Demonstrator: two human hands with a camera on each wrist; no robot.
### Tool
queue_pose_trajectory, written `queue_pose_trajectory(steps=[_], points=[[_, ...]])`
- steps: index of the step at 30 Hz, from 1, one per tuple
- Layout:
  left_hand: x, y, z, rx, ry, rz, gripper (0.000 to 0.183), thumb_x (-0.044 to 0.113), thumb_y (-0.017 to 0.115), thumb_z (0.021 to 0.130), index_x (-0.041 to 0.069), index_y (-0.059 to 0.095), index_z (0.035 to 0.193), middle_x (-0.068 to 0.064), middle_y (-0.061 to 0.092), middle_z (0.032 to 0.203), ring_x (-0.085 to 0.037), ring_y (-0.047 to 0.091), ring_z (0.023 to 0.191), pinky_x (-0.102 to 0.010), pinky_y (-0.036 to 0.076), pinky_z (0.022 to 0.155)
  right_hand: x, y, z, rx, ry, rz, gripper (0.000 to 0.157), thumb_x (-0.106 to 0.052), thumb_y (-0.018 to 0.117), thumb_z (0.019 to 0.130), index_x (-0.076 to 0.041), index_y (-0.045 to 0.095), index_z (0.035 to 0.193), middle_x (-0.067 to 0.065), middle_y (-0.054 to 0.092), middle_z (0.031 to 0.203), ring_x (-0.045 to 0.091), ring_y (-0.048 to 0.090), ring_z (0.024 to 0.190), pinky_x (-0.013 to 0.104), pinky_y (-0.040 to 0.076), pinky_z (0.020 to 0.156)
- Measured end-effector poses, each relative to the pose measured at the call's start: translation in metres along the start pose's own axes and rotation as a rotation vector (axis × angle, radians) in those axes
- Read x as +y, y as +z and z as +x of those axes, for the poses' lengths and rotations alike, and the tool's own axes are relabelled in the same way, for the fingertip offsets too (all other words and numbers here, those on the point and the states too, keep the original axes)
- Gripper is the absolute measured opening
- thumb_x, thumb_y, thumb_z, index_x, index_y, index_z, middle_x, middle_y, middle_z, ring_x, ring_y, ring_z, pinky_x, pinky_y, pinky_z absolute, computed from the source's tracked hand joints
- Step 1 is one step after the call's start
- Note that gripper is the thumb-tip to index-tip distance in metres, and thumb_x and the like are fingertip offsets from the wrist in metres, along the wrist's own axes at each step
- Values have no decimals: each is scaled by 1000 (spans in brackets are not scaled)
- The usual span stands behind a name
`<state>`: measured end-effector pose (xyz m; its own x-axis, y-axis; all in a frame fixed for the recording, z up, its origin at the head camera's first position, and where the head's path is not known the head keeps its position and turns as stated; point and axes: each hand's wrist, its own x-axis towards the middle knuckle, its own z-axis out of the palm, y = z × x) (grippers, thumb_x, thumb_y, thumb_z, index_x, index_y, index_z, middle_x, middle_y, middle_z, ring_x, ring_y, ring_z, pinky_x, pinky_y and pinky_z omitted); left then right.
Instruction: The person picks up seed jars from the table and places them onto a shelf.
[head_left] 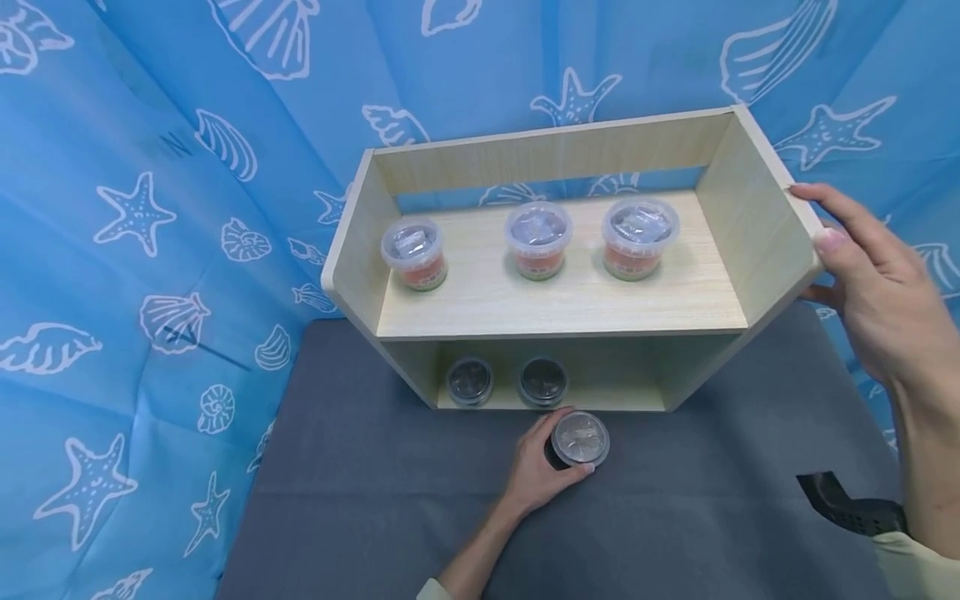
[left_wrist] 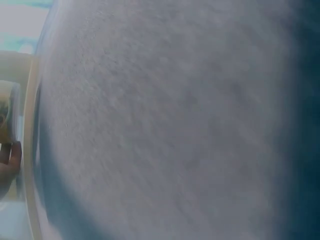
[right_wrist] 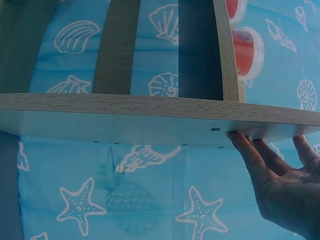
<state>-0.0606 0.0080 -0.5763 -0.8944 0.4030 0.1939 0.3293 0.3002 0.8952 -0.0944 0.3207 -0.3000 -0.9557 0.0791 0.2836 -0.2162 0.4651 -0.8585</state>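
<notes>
A small round tub with a clear lid and dark sides sits in my left hand, just in front of the wooden shelf unit's lower opening. Thumb and fingers curl round its sides; the left wrist view catches only the fingertips and part of the tub at its left edge. At the far side, my right hand rests against the shelf unit's right side panel. Its fingertips touch the panel's outer face in the right wrist view, with the fingers fairly straight.
On the upper shelf stand three lidded tubs with orange-red sides: a left one, a middle one and a right one. Two dark tubs, one left and one right, stand below. A shell-patterned blue curtain hangs behind.
</notes>
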Motion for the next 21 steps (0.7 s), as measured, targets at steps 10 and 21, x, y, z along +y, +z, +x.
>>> queue_pose_trajectory(steps=[10,21], points=[[5,21,9,46,37,36,80,30,87,74,15,51,143,4,55,137,-12,54,123,-34,44,100,0,3,0,12,7,2,48,-17,32,109,-26,31,156,5,30,155,15,39,122,55,19,116],[10,40,23,102,9,-33,79,24,90,71,12,53,139,5,59,131,-8,57,116,-24,49,90,0,1,0,7,3,-16,48,-19,31,109,-28,30,156,6,33,152,16,41,120,53,23,114]])
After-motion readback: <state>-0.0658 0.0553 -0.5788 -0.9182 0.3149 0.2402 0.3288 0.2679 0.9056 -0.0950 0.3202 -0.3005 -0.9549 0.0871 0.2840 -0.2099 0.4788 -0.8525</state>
